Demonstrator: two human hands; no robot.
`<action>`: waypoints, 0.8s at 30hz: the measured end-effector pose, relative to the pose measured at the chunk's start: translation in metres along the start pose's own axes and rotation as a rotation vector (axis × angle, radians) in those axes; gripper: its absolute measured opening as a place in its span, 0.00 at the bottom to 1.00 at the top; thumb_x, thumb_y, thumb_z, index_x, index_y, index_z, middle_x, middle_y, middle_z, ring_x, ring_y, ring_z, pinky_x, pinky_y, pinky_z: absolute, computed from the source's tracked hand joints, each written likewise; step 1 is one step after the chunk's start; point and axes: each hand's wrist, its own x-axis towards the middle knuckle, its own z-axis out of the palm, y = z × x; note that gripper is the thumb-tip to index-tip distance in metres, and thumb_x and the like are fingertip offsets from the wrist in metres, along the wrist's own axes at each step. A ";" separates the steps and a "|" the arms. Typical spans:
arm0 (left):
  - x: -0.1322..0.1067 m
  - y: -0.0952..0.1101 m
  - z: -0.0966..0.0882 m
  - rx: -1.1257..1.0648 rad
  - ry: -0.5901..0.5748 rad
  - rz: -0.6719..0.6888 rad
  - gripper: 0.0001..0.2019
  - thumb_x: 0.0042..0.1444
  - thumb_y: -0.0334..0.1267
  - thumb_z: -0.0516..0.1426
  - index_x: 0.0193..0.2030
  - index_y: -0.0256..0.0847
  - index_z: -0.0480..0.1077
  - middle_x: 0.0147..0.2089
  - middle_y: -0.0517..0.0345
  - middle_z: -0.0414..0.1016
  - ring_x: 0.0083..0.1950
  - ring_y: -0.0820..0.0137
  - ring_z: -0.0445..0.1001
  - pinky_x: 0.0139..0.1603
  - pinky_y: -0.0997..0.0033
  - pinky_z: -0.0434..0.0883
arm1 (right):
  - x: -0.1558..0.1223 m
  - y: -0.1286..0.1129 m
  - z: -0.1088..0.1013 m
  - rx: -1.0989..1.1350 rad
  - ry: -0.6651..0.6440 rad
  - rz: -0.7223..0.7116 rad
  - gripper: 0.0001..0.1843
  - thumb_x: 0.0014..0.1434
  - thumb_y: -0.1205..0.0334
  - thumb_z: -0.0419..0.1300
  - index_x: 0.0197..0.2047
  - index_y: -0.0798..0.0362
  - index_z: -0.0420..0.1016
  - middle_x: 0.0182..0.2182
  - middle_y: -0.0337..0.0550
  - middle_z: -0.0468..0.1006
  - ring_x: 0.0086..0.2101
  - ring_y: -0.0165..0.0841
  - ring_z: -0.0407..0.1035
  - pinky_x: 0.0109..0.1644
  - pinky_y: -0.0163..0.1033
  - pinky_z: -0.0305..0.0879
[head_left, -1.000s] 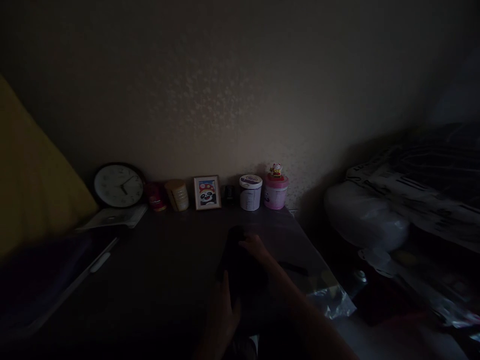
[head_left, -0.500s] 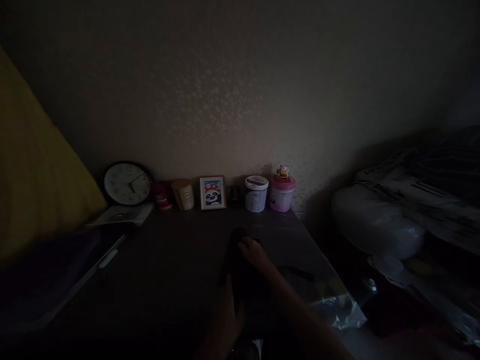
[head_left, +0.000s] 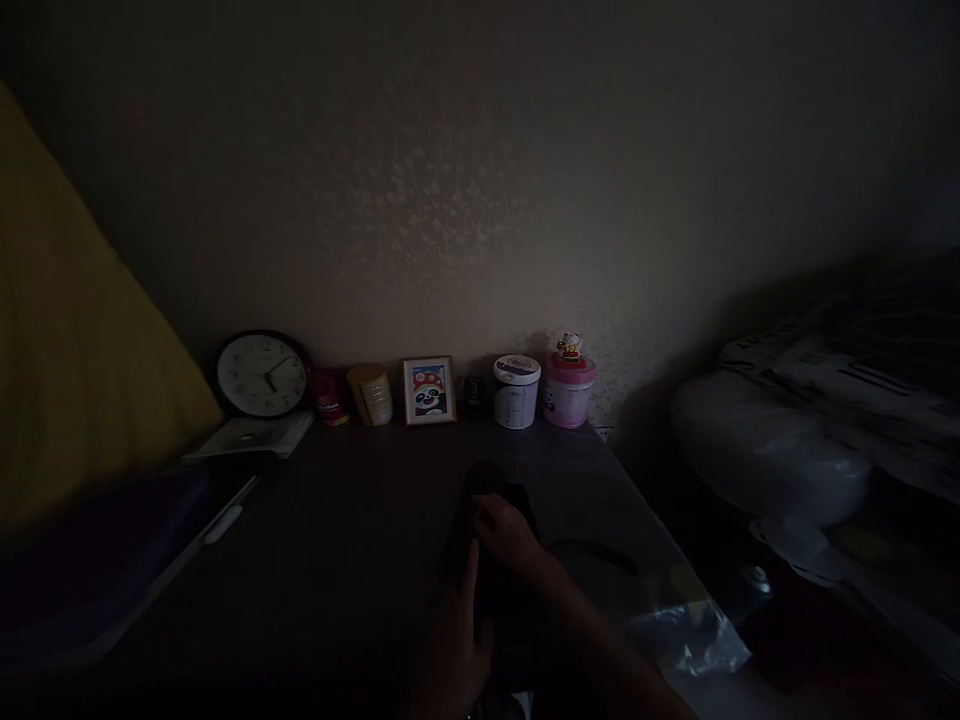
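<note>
A black item (head_left: 456, 550) is being handled on the dark desk (head_left: 360, 520), near its front edge; its outline is being lost in the gloom. Its upper part is being touched by the right hand (head_left: 511, 535), whose fingers are being held curled; whether anything is being pinched cannot be told. Beside its lower left, the left hand (head_left: 454, 640) is being held with one finger straight and the thumb spread away from it; whether it is gripping cannot be told. To the right, a black strip (head_left: 600, 552) and a clear plastic bag (head_left: 697, 635) are lying. Along the wall, a panda picture (head_left: 430, 392) is being displayed between a yellow tin (head_left: 370, 395) and a white tub (head_left: 517, 395). A cat figurine (head_left: 570, 347) is being supported by a pink tub (head_left: 568, 400). The tubs' labels are showing too small to be read. On the clock (head_left: 262, 375), a 12 is being shown legibly.
</note>
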 end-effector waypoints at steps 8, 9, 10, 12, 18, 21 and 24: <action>0.004 -0.010 0.016 0.028 -0.019 -0.084 0.28 0.56 0.37 0.40 0.62 0.24 0.47 0.65 0.43 0.46 0.65 0.63 0.48 0.63 0.58 0.52 | -0.043 -0.018 -0.002 -0.026 0.113 -0.156 0.16 0.59 0.67 0.48 0.49 0.50 0.68 0.47 0.45 0.71 0.48 0.34 0.64 0.53 0.43 0.60; 0.004 -0.013 0.020 0.013 -0.016 -0.089 0.28 0.56 0.38 0.40 0.62 0.24 0.49 0.65 0.43 0.47 0.65 0.63 0.48 0.63 0.58 0.52 | -0.049 -0.019 0.000 -0.046 0.119 -0.177 0.16 0.60 0.66 0.47 0.50 0.50 0.67 0.48 0.46 0.71 0.50 0.35 0.62 0.54 0.45 0.58; 0.004 -0.016 0.024 -0.005 -0.009 -0.089 0.28 0.56 0.38 0.40 0.62 0.24 0.49 0.65 0.42 0.47 0.65 0.63 0.49 0.63 0.57 0.52 | -0.053 -0.018 0.003 -0.065 0.117 -0.188 0.17 0.60 0.66 0.47 0.51 0.50 0.67 0.50 0.46 0.70 0.52 0.35 0.61 0.56 0.47 0.56; 0.003 -0.020 0.028 -0.036 0.021 -0.076 0.28 0.56 0.38 0.41 0.62 0.26 0.49 0.65 0.44 0.48 0.65 0.64 0.49 0.63 0.58 0.51 | -0.054 -0.015 0.006 -0.091 0.093 -0.185 0.18 0.61 0.64 0.47 0.54 0.51 0.65 0.52 0.47 0.68 0.55 0.37 0.57 0.58 0.51 0.51; 0.002 -0.019 0.023 -0.028 0.024 -0.100 0.30 0.55 0.39 0.43 0.64 0.30 0.45 0.65 0.45 0.49 0.65 0.62 0.50 0.63 0.57 0.53 | -0.010 0.005 0.001 -0.113 -0.037 -0.154 0.17 0.62 0.62 0.46 0.52 0.48 0.67 0.52 0.43 0.69 0.57 0.34 0.53 0.60 0.52 0.44; 0.001 -0.014 0.021 -0.035 -0.001 -0.151 0.30 0.55 0.38 0.42 0.64 0.31 0.44 0.63 0.43 0.53 0.63 0.60 0.54 0.61 0.55 0.54 | 0.017 0.022 0.000 -0.138 -0.072 -0.163 0.17 0.62 0.61 0.45 0.51 0.46 0.68 0.52 0.42 0.69 0.58 0.34 0.52 0.60 0.53 0.41; 0.000 -0.010 0.021 -0.058 -0.024 -0.184 0.30 0.55 0.39 0.42 0.65 0.32 0.41 0.62 0.41 0.55 0.61 0.60 0.59 0.59 0.55 0.57 | 0.039 0.037 0.006 -0.161 -0.079 -0.135 0.17 0.62 0.61 0.44 0.51 0.46 0.68 0.53 0.42 0.68 0.58 0.34 0.51 0.60 0.54 0.40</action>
